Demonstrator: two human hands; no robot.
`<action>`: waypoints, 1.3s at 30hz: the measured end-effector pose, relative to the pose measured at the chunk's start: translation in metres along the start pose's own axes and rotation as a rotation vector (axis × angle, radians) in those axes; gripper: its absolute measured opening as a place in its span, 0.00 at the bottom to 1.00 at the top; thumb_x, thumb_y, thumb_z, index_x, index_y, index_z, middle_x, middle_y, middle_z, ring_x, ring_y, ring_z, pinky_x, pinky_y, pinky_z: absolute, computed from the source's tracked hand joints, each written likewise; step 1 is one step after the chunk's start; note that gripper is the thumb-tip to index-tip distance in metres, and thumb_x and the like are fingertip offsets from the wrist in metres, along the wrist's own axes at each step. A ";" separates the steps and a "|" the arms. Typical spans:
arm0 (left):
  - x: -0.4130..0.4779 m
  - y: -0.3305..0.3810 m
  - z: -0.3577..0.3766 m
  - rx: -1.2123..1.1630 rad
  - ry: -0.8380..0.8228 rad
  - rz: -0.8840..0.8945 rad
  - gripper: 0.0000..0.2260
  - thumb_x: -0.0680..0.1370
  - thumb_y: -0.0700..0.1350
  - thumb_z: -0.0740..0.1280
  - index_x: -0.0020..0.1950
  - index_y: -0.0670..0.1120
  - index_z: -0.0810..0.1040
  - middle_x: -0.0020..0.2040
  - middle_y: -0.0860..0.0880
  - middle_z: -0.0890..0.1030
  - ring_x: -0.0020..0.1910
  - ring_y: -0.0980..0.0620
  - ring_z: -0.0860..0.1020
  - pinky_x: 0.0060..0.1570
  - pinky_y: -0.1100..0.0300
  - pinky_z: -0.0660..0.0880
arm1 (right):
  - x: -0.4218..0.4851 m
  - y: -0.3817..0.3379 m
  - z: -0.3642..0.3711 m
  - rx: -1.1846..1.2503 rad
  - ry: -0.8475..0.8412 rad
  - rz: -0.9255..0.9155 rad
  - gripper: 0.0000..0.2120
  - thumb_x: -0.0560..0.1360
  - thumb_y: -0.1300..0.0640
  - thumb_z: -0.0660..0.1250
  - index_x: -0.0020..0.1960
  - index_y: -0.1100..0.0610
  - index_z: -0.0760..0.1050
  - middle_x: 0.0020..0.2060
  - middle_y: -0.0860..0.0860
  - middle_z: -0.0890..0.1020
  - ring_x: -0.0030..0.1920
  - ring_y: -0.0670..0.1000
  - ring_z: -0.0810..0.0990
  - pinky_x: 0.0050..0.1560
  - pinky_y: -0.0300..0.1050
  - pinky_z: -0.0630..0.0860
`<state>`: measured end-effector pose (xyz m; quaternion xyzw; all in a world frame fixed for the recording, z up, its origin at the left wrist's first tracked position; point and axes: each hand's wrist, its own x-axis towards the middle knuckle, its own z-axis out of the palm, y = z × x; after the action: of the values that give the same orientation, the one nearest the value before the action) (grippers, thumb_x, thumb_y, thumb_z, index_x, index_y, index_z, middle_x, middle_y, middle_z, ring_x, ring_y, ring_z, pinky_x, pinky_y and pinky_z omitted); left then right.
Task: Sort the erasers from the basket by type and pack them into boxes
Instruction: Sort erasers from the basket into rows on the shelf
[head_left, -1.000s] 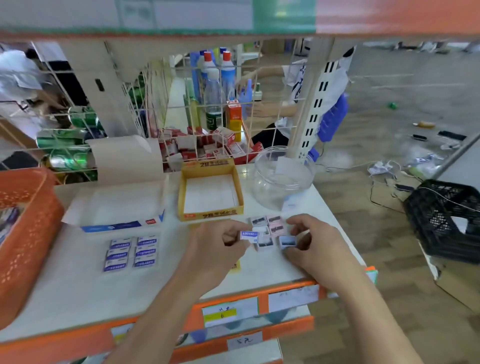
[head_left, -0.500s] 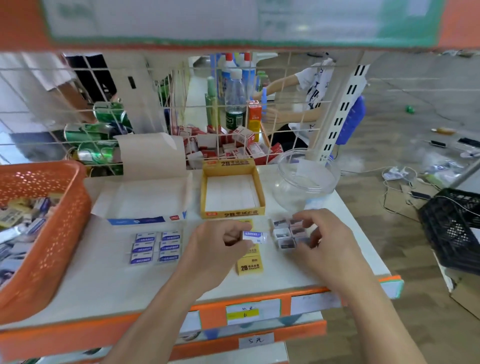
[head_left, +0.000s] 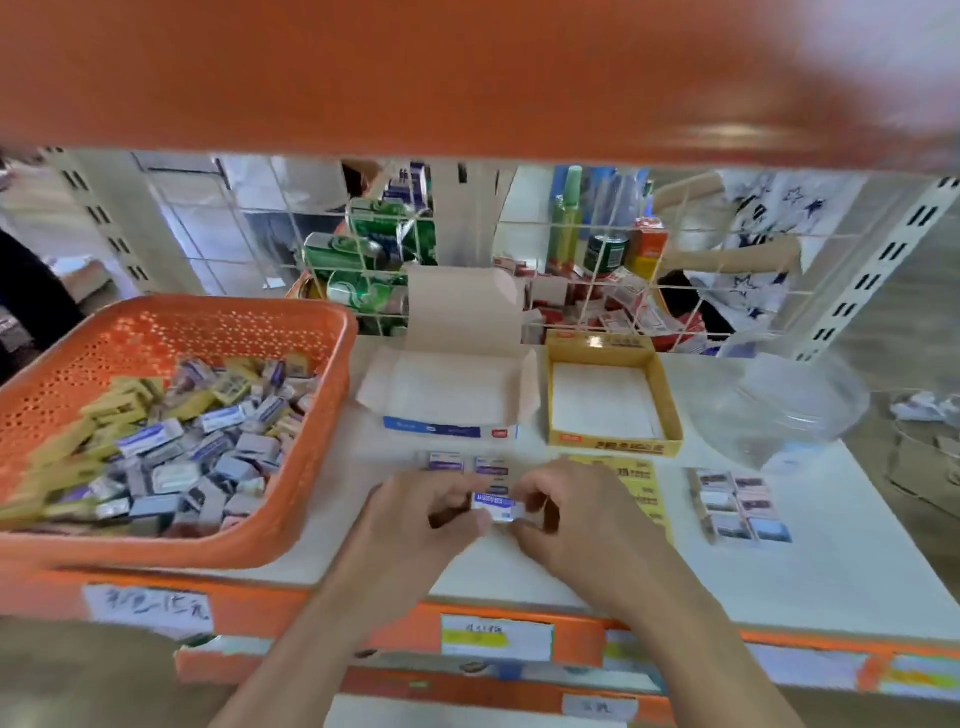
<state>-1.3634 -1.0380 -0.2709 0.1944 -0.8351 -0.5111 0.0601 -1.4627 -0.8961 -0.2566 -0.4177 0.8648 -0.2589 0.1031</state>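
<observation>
At the far left of the white shelf board (head_left: 831, 566) stands an orange perforated plastic basket (head_left: 156, 332), heaped with a loose mix of yellow, blue-and-white and grey erasers (head_left: 182, 452). To its right, further back, sits a white cardboard box with a blue front (head_left: 447, 389), its lid folded up. Just in front of it lie rows of blue-and-white erasers (head_left: 447, 461), partly hidden by the hands.

Near the shelf's front edge the left hand (head_left: 415, 514) and the right hand (head_left: 576, 514) meet. Each has its fingers curled and pinches one end of a small blue-and-white wrapped eraser (head_left: 496, 505), held just above the rows.

Right of the white box is an open yellow cardboard box (head_left: 613, 447). In front of it lie flat yellow erasers (head_left: 641, 483), partly behind the right hand. Further right lies a block of picture-wrapped erasers (head_left: 737, 504), with a clear plastic jar (head_left: 789, 405) behind them.
</observation>
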 end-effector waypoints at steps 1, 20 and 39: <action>-0.001 -0.004 -0.003 0.087 0.033 0.006 0.09 0.73 0.46 0.72 0.53 0.52 0.83 0.39 0.53 0.82 0.38 0.63 0.79 0.42 0.68 0.75 | 0.002 -0.003 0.003 -0.017 -0.023 0.016 0.07 0.74 0.53 0.67 0.50 0.52 0.78 0.44 0.48 0.79 0.44 0.48 0.75 0.45 0.42 0.72; 0.001 -0.016 -0.014 0.352 -0.012 0.139 0.06 0.72 0.47 0.74 0.41 0.53 0.78 0.38 0.57 0.74 0.42 0.68 0.72 0.38 0.73 0.67 | -0.001 -0.016 0.014 0.005 -0.161 0.153 0.04 0.70 0.55 0.69 0.42 0.52 0.74 0.38 0.46 0.78 0.38 0.46 0.76 0.37 0.42 0.74; -0.010 -0.026 -0.026 0.364 0.057 -0.001 0.08 0.76 0.46 0.69 0.40 0.57 0.73 0.39 0.56 0.75 0.37 0.62 0.73 0.35 0.72 0.68 | 0.000 -0.017 0.024 0.008 -0.157 0.185 0.14 0.74 0.50 0.68 0.60 0.45 0.77 0.40 0.42 0.74 0.39 0.44 0.74 0.36 0.33 0.69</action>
<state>-1.3394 -1.0658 -0.2801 0.2168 -0.9117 -0.3457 0.0472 -1.4413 -0.9138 -0.2678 -0.3549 0.8878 -0.2184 0.1955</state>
